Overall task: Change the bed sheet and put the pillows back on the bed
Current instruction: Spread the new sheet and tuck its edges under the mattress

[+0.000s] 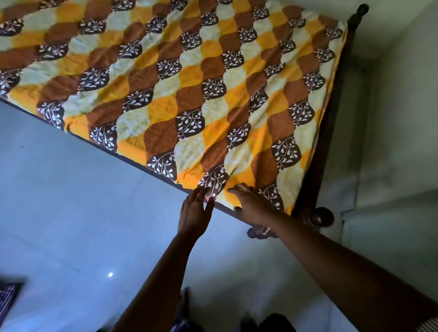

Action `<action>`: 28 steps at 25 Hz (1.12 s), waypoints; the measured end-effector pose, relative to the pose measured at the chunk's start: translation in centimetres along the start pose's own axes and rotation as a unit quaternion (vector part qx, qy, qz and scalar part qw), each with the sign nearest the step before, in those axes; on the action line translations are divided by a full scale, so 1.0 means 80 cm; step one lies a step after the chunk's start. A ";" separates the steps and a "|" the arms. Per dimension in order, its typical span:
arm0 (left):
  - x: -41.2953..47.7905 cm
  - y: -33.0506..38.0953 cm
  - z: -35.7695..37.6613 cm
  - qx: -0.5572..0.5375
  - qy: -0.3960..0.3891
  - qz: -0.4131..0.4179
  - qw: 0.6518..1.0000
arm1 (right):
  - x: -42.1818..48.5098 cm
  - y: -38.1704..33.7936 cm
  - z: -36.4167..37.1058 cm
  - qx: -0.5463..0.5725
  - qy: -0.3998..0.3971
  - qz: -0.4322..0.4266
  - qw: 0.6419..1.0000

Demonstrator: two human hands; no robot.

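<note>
Sheet [185, 92]: patterned, spread over bed [319, 150] | 2 hands at near edge | left hand [194, 212]: fingers straight, tips touching sheet | right hand [251, 205]: fingers flat on sheet beside post [320, 217]

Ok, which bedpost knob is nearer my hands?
The big round knob at the near corner, just beyond the right hand; the other knob stands at the far corner, top right.

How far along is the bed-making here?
Done: the patterned sheet already lies spread across the bed, with some wrinkles. In hand: the left hand and right hand touch its near edge beside the corner post, apparently smoothing or tucking it. Left: no pillows are in view, so they seem not yet put back.
</note>
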State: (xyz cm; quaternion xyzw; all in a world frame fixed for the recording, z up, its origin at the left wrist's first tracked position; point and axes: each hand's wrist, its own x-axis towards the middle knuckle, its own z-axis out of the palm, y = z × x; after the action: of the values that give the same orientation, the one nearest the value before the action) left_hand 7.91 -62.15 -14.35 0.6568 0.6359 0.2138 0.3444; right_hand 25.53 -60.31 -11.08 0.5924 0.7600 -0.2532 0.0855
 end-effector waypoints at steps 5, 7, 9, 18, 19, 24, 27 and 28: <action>-0.017 0.071 0.013 -0.053 0.009 -0.029 0.998 | -0.033 0.079 -0.056 0.052 -0.005 -0.055 0.997; -0.019 0.103 0.038 -0.041 0.003 -0.037 0.998 | -0.047 0.127 -0.076 0.056 -0.014 -0.066 0.996; -0.024 0.143 0.073 -0.020 -0.014 -0.048 0.999 | -0.058 0.179 -0.099 0.066 -0.020 -0.068 0.995; 0.018 0.276 0.214 -0.033 0.038 -0.145 0.988 | -0.039 0.362 -0.172 0.106 -0.012 -0.106 0.989; 0.028 0.281 0.222 -0.027 0.051 -0.148 0.987 | -0.030 0.371 -0.176 0.098 -0.010 -0.117 0.988; 0.096 0.306 0.254 -0.024 0.107 -0.179 0.978 | 0.032 0.409 -0.209 0.064 -0.027 -0.174 0.982; 0.131 0.311 0.272 -0.014 0.113 -0.195 0.974 | 0.070 0.430 -0.231 0.037 -0.036 -0.205 0.977; 0.138 0.312 0.275 0.002 0.106 -0.206 0.973 | 0.079 0.435 -0.237 0.036 -0.042 -0.216 0.975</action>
State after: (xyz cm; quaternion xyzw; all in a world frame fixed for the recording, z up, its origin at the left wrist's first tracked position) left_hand 41.98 -54.09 -12.78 0.4855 0.7910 0.2059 0.3103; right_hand 59.81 -39.75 -7.45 0.4059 0.8562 -0.3173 0.0391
